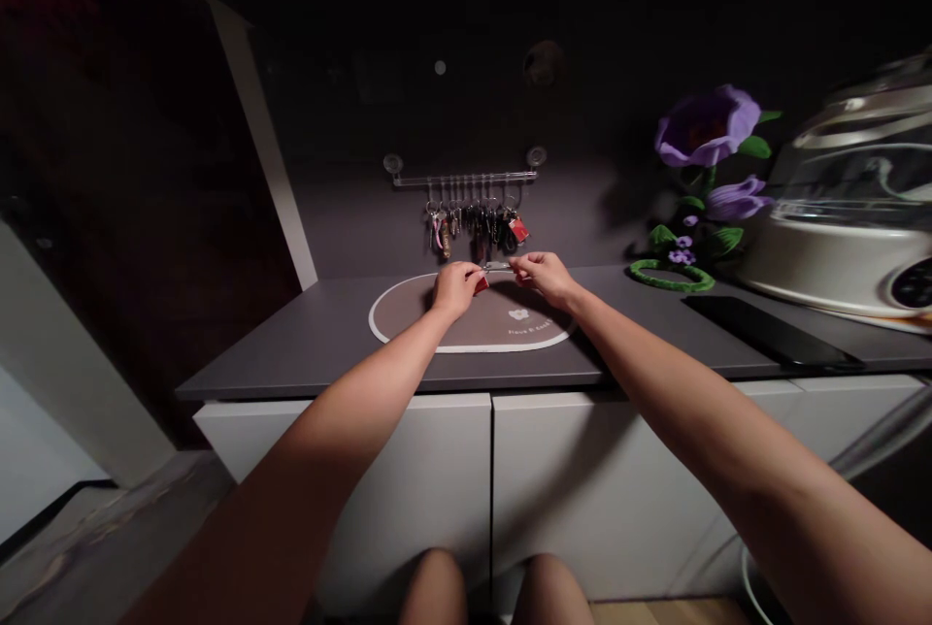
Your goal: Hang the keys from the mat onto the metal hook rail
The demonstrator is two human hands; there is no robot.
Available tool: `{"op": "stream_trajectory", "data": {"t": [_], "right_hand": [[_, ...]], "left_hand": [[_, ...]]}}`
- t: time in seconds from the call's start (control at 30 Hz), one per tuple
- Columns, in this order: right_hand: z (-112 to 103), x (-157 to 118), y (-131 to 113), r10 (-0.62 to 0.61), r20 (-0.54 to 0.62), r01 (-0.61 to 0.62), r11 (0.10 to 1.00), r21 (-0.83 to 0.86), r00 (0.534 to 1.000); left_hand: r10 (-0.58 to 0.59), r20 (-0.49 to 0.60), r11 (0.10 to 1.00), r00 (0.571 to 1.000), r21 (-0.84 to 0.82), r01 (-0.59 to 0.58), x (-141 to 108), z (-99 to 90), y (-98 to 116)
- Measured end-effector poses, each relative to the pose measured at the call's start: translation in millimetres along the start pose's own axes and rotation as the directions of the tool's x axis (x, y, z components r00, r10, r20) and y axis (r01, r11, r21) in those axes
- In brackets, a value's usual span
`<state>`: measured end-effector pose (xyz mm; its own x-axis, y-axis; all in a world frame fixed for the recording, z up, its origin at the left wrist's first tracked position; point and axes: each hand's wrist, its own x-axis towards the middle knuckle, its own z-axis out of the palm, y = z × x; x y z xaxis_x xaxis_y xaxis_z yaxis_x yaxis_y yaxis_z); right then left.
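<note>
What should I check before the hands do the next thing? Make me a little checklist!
1. Left hand gripping the small red item: ok.
2. Right hand pinching the shiny metal piece: ok.
3. Red item and metal piece joined together: cannot tell, too small.
4. Oval mat lying flat on the counter: ok.
5. Clear rack up on the wall: ok.

Shiny metal piece (pixel 498 266), clear plastic rail (pixel 466 180), matt counter (pixel 306 344), smooth doors (pixel 415 479)

A dark wall (pixel 327 120) behind the countertop (pixel 306 344); white cabinets (pixel 437 460) beneath it; a pale-framed dark panel (pixel 123 169) left of it; dimly lit.
</note>
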<state>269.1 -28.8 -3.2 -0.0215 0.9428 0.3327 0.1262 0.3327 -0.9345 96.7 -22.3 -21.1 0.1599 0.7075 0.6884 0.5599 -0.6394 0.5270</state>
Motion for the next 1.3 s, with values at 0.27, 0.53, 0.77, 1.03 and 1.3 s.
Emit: {"op": "stream_trajectory", "data": {"t": [0.27,0.53,0.77,1.03,1.3], "right_hand": [[1.6,-2.4,1.6,0.182,0.121,-0.186,0.982,0.018,0.976],[6.3,-0.2,10.4,0.145,0.195,-0.146,0.989,-0.01,0.97],[10.1,2.7,13.0,-0.083,0.147,0.084,0.996,-0.001,0.986],[13.7,3.6,12.5,-0.145,0.159,0.139,0.989,0.053,0.977],[15.0,4.3,14.6,-0.205,0.186,0.187,0.976,0.11,0.961]], "left_hand": [[-0.09,-0.054,0.976,0.994,-0.202,0.077,3.0,1.9,-4.1],[-0.23,-0.033,0.872,0.973,-0.45,0.191,8.1,10.7,-12.0],[-0.224,0.029,0.838,0.974,-0.504,0.208,5.0,9.2,-4.9],[-0.166,0.061,0.825,0.984,-0.539,0.172,3.5,11.2,-5.5],[-0.158,0.091,0.83,0.983,-0.528,0.182,2.8,11.2,-3.9]]}}
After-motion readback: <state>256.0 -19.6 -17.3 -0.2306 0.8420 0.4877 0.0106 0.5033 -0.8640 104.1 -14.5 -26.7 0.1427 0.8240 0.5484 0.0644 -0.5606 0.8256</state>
